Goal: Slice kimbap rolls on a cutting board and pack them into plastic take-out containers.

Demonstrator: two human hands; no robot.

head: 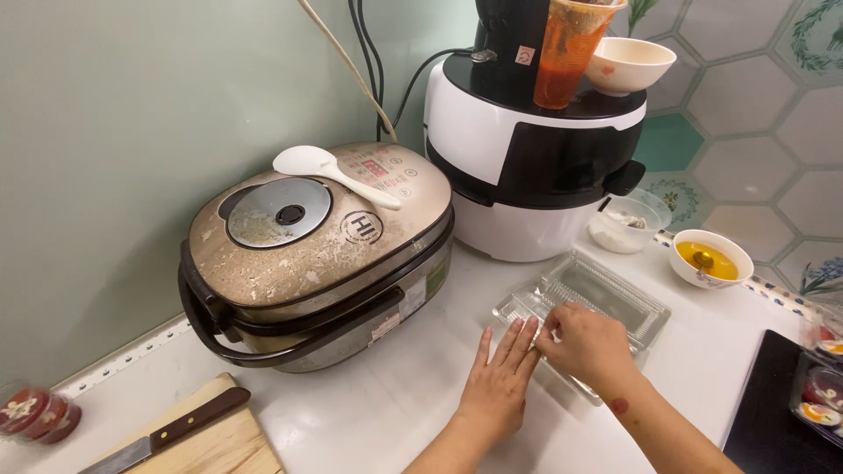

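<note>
clear plastic clamshell box (606, 294) light, flimsy, slick | left hand (500, 382) flat, pressing its corner | right hand (587, 344) pinching lid edge | best held by the rim

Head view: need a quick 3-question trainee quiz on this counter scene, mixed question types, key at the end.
1. True or false: the white rice paddle lies on the lid of the rice cooker.
2. What do both hands touch? A) the knife on the cutting board B) the clear plastic container C) the small bowl of yellow sauce
3. Fill in: the tall orange cup stands on top of the black-and-white ____.

Key
1. True.
2. B. The left hand lies flat at the container's near edge; the right hand works the same edge with its fingers.
3. appliance, beside a white bowl.
</note>
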